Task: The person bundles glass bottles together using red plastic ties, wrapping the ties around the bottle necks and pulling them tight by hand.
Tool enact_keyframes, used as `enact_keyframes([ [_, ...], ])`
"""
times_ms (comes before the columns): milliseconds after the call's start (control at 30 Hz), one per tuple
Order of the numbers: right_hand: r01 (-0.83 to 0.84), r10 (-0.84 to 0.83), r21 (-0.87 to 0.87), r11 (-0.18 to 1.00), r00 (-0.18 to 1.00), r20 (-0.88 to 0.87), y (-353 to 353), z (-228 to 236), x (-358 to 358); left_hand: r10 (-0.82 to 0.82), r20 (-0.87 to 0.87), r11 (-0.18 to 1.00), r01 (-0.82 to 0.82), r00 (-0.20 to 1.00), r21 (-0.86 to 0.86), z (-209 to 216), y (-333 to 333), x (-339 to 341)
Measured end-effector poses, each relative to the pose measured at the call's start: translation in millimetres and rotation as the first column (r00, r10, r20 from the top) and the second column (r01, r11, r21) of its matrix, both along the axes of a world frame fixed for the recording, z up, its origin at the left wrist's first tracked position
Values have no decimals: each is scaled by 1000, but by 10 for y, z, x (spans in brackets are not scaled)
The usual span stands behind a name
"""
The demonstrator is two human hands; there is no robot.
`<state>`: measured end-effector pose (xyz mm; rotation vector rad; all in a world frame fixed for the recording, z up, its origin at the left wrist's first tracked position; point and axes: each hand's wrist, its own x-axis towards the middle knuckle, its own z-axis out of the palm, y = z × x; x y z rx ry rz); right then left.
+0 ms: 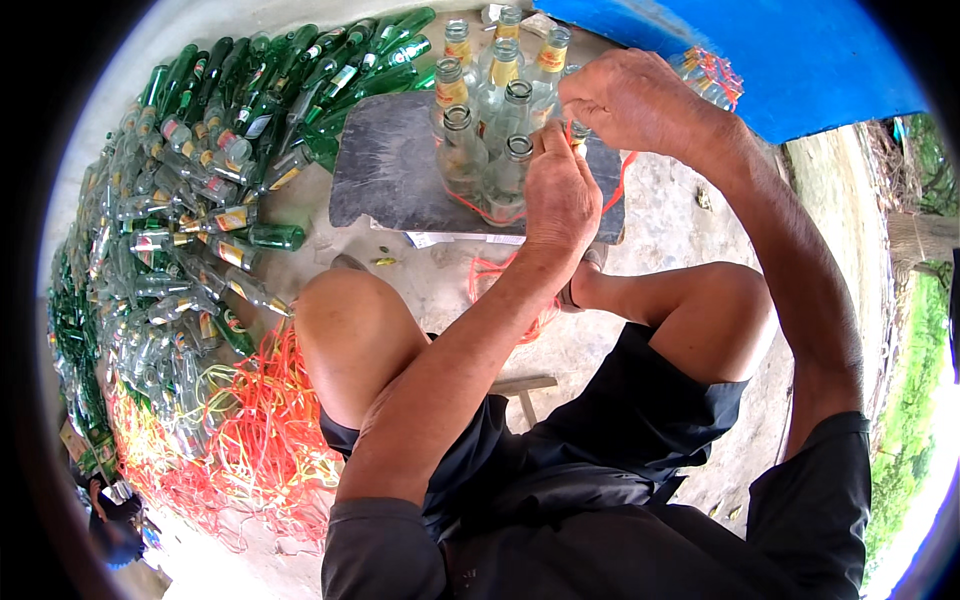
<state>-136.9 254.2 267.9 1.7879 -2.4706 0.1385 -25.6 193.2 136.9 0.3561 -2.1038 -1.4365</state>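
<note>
Several clear glass bottles (508, 165), some with yellow neck labels, stand upright in a tight cluster on a dark, worn board (385, 165). Red plastic string (621, 182) runs around the lower part of the cluster and loops out to its right. My left hand (565, 195) is at the cluster's near right side, thumb and fingers pinched on the string. Just beyond it, my right hand (630, 105) is closed with the string at its fingertips. The two hands are close together, and they hide the bottles at the right.
A large heap of green bottles (275, 90) and clear bottles (170, 210) lies along the left. Red and yellow string (260, 430) is piled below it. More red string (485, 275) lies under the board. A string-tied bottle bundle (708, 75) stands beside a blue panel (740, 50).
</note>
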Motion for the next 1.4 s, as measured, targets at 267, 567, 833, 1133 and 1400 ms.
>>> enact_keyframes([
  [267, 129, -137, 93, 987, 987, 88, -39, 32, -53, -16, -5, 1000, 16, 1000, -24, 34, -42, 18],
  [567, 221, -215, -29, 975, 968, 133, 180, -192, -99, 3, -36, 1000, -4, 999, -23, 44, -19, 19],
  [833, 342, -281, -214, 915, 921, 271, 442, -498, 66, -16, -32, 1000, 16, 999, -12, 50, -44, 29],
  [1133, 471, -420, -273, 839, 879, 225, 518, -681, 497, -27, -26, 999, 26, 999, -22, 3, -41, 25],
  [1400, 491, -452, -281, 825, 871, 194, 603, -735, 753, -29, -33, 1000, 29, 999, -9, 13, -46, 59],
])
